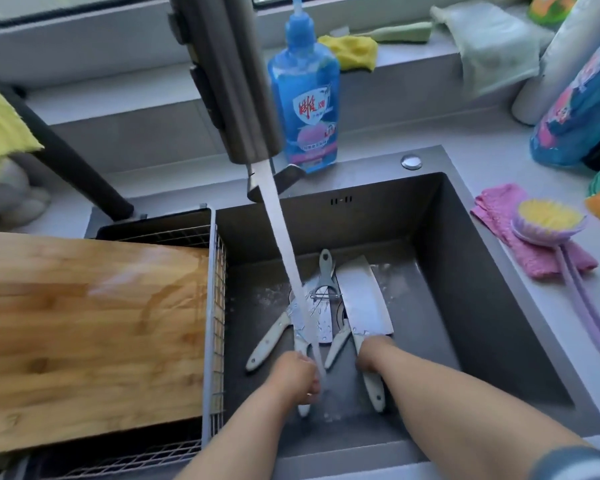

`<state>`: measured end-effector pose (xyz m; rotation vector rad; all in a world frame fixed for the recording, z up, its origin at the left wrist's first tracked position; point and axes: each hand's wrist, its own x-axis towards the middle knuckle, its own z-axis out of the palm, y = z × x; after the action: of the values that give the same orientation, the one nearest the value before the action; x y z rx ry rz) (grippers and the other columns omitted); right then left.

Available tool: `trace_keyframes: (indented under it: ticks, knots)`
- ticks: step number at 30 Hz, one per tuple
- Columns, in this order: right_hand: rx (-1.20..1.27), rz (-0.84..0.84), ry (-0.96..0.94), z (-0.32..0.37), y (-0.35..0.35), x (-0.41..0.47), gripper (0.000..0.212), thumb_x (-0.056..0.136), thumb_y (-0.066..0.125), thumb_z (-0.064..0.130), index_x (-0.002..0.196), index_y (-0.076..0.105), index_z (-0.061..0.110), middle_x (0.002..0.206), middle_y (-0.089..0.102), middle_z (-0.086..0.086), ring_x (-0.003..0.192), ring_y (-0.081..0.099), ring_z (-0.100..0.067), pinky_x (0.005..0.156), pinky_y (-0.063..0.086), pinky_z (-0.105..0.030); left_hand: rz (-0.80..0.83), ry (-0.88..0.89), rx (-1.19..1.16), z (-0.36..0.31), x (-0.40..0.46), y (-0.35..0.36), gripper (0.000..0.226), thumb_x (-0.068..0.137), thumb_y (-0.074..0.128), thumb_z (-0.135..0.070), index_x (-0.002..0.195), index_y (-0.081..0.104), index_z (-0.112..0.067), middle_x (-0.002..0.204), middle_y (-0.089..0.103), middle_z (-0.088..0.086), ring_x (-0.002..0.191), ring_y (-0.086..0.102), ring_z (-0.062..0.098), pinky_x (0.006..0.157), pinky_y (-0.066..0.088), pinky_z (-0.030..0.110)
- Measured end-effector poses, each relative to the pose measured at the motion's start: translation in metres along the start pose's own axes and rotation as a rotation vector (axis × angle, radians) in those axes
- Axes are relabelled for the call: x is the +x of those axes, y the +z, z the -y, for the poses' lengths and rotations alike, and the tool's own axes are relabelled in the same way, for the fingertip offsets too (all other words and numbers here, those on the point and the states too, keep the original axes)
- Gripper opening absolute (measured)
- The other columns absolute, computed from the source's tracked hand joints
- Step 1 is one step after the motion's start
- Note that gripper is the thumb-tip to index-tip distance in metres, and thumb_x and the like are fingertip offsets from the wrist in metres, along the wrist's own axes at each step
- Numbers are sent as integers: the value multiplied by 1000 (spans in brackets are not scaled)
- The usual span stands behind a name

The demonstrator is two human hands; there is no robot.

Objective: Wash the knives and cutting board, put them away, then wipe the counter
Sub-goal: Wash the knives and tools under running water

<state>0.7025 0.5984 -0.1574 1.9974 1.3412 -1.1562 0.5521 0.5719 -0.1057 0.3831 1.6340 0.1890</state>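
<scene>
From the head view, washing was judged underway: the knives lay in the sink under running water. The cleaver handle was gripped by the right hand; whether the left hand gripped another handle could not be told. The cutting board rested on the rack. Scrubbing each blade seemingly came next.

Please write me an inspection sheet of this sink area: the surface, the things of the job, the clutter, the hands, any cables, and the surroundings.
Surface: grey counter around a dark sink; water runs from the faucet.
Job's things: cleaver, several knives and a peeler on the sink floor; wet wooden cutting board lies on the wire rack.
Clutter: blue dish soap bottle, pink cloth, dish brush, yellow cloth.
Hands: left hand under the stream on a knife handle; right hand grips the cleaver's handle.
Cables: nothing seen.
Surroundings: window sill with pale green cloths.
</scene>
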Motion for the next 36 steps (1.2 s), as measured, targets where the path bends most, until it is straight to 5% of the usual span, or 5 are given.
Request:
trace_keyframes:
  ticks: [10, 16, 21, 25, 36]
  knots:
    - [573, -242, -90, 21, -25, -88, 25, 77, 60, 32, 62, 49, 15, 60, 49, 0, 61, 50, -19, 52, 34, -24, 98, 68, -87, -7, -42, 3, 24, 95, 33, -7, 96, 56, 0, 74, 64, 14, 70, 61, 27, 55, 55, 33]
    - [685, -221, -97, 47, 18, -133, 36, 77, 60, 46, 89, 67, 13, 90, 70, -8, 84, 64, -25, 62, 42, -25, 218, 54, -364, -12, -72, -5, 31, 98, 40, -16, 76, 60, -5, 52, 64, 11, 54, 62, 24, 52, 48, 28]
    - [707, -199, -302, 38, 24, -166, 40, 82, 56, 49, 57, 55, 17, 50, 59, 3, 52, 58, -15, 59, 49, -29, 308, -14, -401, -6, -85, -30, 40, 101, 35, -16, 69, 52, 1, 49, 59, 14, 39, 57, 23, 56, 42, 33]
    - [750, -335, -378, 19, 19, -175, 37, 72, 54, 51, 67, 62, 15, 62, 66, -8, 57, 60, -19, 66, 53, -37, 347, -70, -547, -2, -85, -42, 37, 101, 35, -17, 73, 52, 1, 61, 52, 12, 40, 53, 18, 46, 56, 34]
    - [888, -553, -234, -19, -17, -153, 19, 83, 59, 23, 66, 66, 19, 60, 65, 0, 68, 64, -25, 72, 54, -41, 524, -175, -634, -7, -90, -58, 39, 99, 40, -31, 76, 51, -1, 54, 50, 8, 35, 51, 13, 31, 43, 16]
